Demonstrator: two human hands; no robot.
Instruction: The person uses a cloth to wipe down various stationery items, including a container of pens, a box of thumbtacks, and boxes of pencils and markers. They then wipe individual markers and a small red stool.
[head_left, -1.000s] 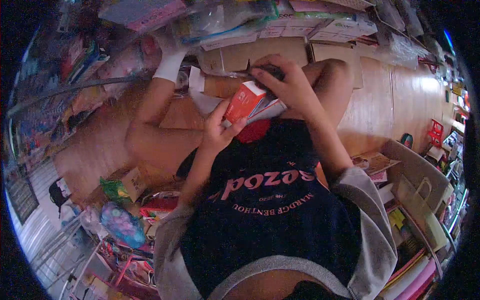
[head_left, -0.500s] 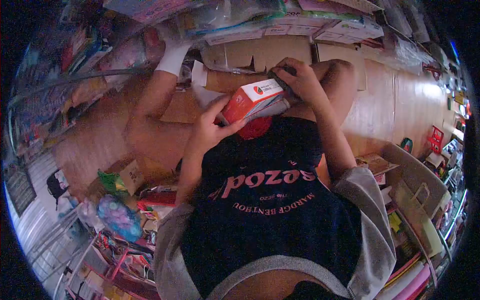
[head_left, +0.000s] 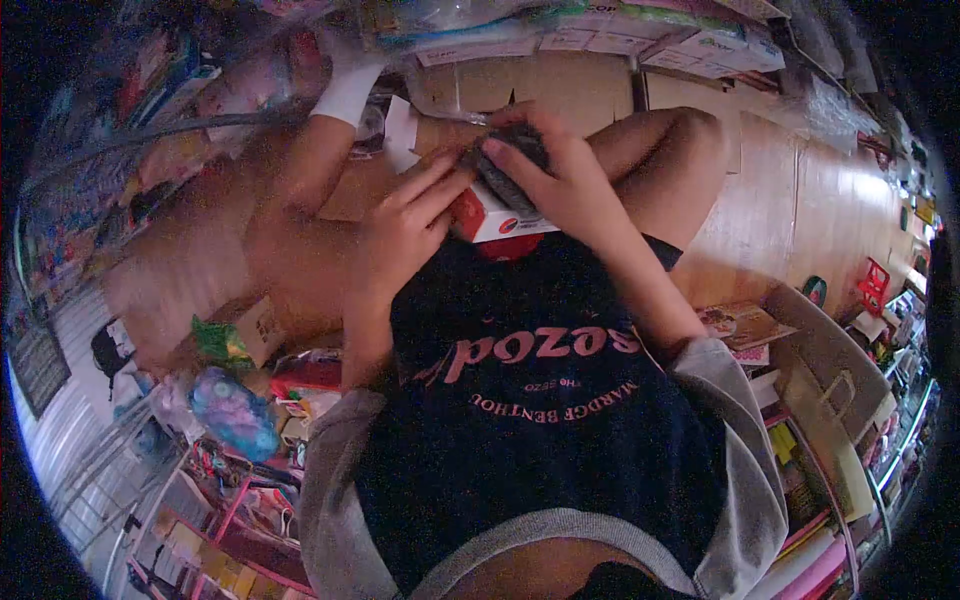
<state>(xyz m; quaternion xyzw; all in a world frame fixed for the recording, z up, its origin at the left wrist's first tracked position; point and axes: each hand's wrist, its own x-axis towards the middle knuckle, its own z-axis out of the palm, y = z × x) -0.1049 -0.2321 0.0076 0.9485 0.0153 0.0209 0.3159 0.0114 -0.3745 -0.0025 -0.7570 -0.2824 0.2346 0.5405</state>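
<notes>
The red and white box [head_left: 488,222] is held low over the lap, beside the hem of the dark shirt [head_left: 550,410], with a printed white face toward the wearer and a dark grey object [head_left: 514,182] over its upper part. The dark object is gripped by the right hand [head_left: 568,172], its thumb laid along the top and its fingers curled at the far side. The left hand [head_left: 410,208] is set at the left end of the box, fingers stretched rather than curled — whether any weight is borne there cannot be told. From its flat faces and crisp edges, the box is judged to be light, thin card, fairly stiff at the corners but easily dented mid-face; it is best held by opposite edges. The dark object is harder to read: its surface looks matt, so little slipping is expected if it is taken across its narrow width — its weight and softness cannot be judged. Beyond the hands, brown cardboard [head_left: 575,90] and wood floor [head_left: 770,215] are seen
</notes>
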